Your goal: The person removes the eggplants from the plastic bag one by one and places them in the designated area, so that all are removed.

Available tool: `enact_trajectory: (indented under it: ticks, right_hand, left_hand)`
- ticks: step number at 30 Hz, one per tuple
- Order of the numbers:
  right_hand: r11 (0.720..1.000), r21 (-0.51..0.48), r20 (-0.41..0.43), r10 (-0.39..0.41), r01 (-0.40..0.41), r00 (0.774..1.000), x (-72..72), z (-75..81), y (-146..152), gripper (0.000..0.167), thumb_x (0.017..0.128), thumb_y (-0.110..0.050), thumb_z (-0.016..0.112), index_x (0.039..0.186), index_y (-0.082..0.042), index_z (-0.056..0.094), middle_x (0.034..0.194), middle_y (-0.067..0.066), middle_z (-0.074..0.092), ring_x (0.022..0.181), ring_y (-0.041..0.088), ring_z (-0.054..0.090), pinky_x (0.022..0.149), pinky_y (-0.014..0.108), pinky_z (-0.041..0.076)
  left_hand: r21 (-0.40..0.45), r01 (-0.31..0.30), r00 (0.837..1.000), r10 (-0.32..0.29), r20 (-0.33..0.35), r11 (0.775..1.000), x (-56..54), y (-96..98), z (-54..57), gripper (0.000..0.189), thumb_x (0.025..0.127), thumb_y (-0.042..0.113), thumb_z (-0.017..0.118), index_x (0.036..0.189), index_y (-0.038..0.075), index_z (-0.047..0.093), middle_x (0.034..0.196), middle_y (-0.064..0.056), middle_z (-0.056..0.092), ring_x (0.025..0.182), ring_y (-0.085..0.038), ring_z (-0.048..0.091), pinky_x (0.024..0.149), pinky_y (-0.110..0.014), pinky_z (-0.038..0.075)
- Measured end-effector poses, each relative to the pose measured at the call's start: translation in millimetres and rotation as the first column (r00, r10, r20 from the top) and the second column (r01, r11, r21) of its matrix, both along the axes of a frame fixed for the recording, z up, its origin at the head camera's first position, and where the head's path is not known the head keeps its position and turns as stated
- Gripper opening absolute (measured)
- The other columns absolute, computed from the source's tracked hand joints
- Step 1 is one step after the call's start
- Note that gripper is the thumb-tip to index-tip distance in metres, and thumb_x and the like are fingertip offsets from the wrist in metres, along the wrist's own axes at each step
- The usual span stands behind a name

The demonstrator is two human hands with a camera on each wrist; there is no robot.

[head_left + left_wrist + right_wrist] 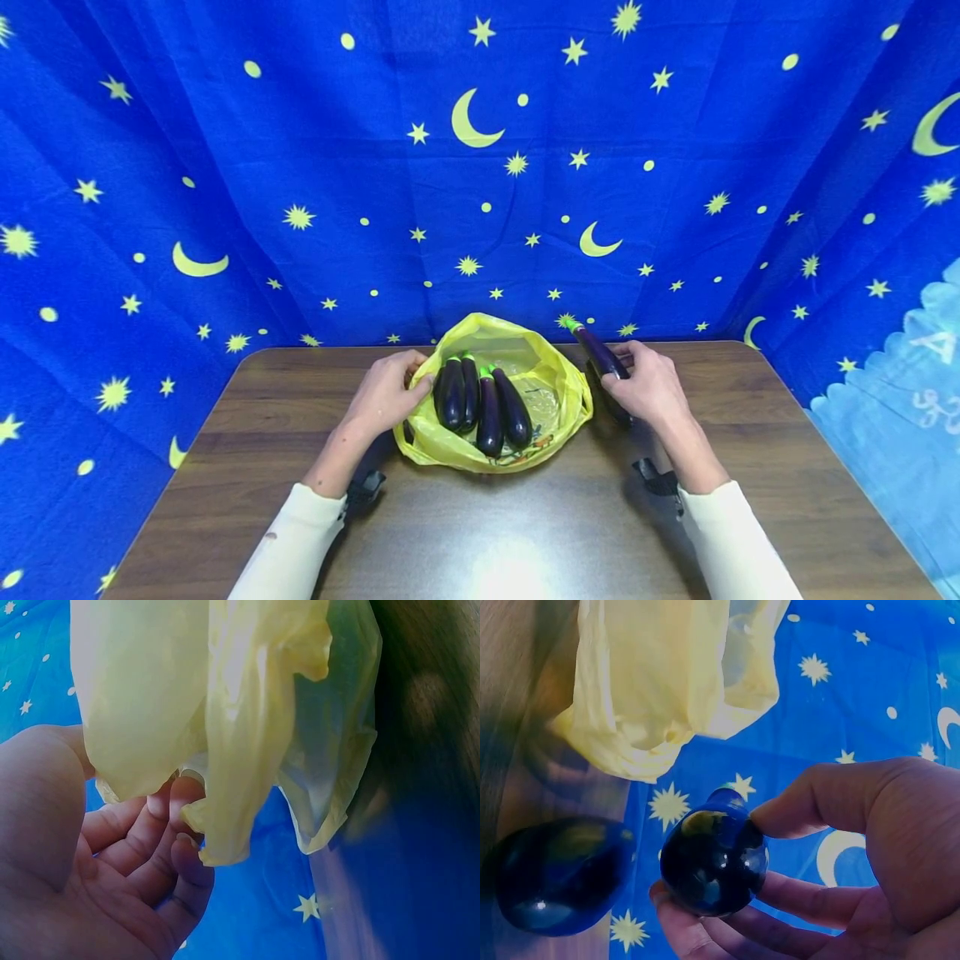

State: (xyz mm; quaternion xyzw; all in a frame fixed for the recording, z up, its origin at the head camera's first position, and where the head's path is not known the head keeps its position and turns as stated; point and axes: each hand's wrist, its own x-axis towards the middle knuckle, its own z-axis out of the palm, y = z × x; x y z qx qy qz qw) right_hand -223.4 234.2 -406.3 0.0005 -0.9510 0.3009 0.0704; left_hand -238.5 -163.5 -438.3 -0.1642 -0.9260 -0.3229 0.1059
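Note:
A yellow plastic bag (pixel 517 333) stands on the table with its mouth wide. Several dark purple eggplants (pixel 491 417) with green caps lie inside, mostly toward its left side. My left hand (pixel 386 392) grips the bag's left rim; in the left wrist view its fingers (pixel 142 847) curl behind the hanging plastic. To the right of the bag, my right hand (pixel 651 385) holds another eggplant (pixel 597 348) by its thick end, green cap pointing away and leftward. Below that one, a further eggplant (pixel 619 412) rests on the table, partly covered by the hand; the right wrist view shows this eggplant (pixel 562 876) apart from the held one.
The brown wooden table (pixel 510 533) ends at a blue curtain (pixel 360 167) with yellow stars and moons, close behind the bag. A light blue cloth (pixel 900 425) hangs at the right. Dark straps (pixel 658 479) circle both wrists.

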Motion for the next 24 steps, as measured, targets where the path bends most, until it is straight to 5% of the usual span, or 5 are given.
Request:
enact_trajectory:
  ticks: [24]
  right_hand:
    - [0.999,0.02,0.127,-0.039,0.037,0.991,-6.2,-3.0,20,0.052,0.091,-0.022,0.073,0.133,0.007,0.061,0.121,0.032,0.069,0.106,0.043,0.067,0.09,0.056,0.052]
  left_hand:
    - [-0.006,0.002,1.0,-0.002,0.018,1.0,0.4,1.2,-0.4,0.012,0.094,0.017,0.074,0.104,0.01,0.074,0.086,0.002,0.067,0.073,-0.014,0.056,0.066,-0.034,0.046]
